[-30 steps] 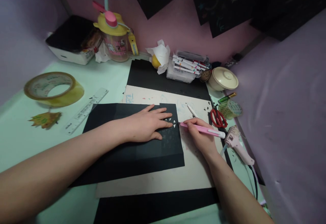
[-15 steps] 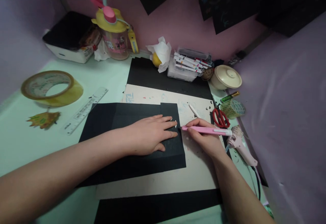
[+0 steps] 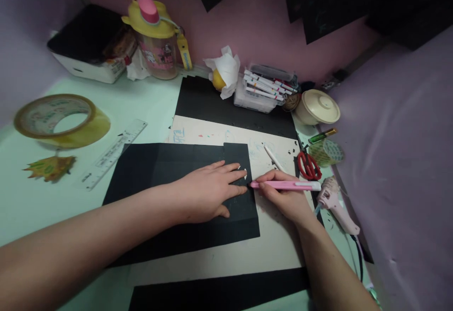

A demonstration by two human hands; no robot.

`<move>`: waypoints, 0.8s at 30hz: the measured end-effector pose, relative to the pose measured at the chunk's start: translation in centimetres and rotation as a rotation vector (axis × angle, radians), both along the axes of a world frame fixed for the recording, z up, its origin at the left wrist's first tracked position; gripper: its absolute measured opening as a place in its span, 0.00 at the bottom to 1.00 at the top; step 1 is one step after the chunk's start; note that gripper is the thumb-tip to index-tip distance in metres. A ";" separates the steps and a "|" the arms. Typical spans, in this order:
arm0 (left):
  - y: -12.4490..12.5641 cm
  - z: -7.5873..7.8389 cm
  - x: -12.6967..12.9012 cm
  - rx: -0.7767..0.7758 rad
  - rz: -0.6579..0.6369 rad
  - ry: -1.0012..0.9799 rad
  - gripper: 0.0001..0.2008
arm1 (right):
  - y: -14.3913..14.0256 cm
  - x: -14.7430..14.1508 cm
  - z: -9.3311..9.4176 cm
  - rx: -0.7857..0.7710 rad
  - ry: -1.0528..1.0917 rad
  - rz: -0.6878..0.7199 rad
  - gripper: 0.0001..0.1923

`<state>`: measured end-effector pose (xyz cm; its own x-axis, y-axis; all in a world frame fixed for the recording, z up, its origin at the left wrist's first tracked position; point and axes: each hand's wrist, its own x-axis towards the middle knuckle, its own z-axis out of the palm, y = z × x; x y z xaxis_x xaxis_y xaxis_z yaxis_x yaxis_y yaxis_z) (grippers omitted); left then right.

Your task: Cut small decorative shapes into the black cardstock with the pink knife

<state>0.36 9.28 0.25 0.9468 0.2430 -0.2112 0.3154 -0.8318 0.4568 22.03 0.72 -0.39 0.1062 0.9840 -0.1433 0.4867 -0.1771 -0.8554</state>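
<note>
My left hand (image 3: 208, 192) lies flat with fingers spread on a folded sheet of black paper (image 3: 163, 160), pressing it down. Small white gaps show in the paper beside its fingertips. A pink pen-style craft knife (image 3: 283, 185) is pinched in my right hand (image 3: 286, 202), held nearly level. Its dark tip meets the paper near the right edge, just beside my left fingertips. Under the paper is a white board (image 3: 226, 254) with faint coloured marks. A white pen (image 3: 273, 156) rests on the board behind my right hand.
Red-handled scissors (image 3: 309, 165) and a glue gun (image 3: 338, 205) with a cord lie at right. A clear ruler (image 3: 115, 155), a tape roll (image 3: 63, 121) and a leaf (image 3: 49, 168) are at left. Along the wall stand a drink bottle (image 3: 157, 51), a marker box (image 3: 255, 99) and a lidded bowl (image 3: 317, 108).
The knife tip has moved slightly down and left along the paper's right part, with my right hand. My left hand stays in place. The view has shifted a little.
</note>
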 end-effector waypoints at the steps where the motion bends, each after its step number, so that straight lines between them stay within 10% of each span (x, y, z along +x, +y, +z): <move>1: 0.0 -0.1 0.0 -0.002 0.000 -0.005 0.32 | 0.0 0.0 -0.1 -0.003 -0.001 0.003 0.06; 24: -0.2 0.2 0.4 0.029 -0.008 0.058 0.32 | 0.1 0.1 -0.3 -0.050 0.025 -0.023 0.07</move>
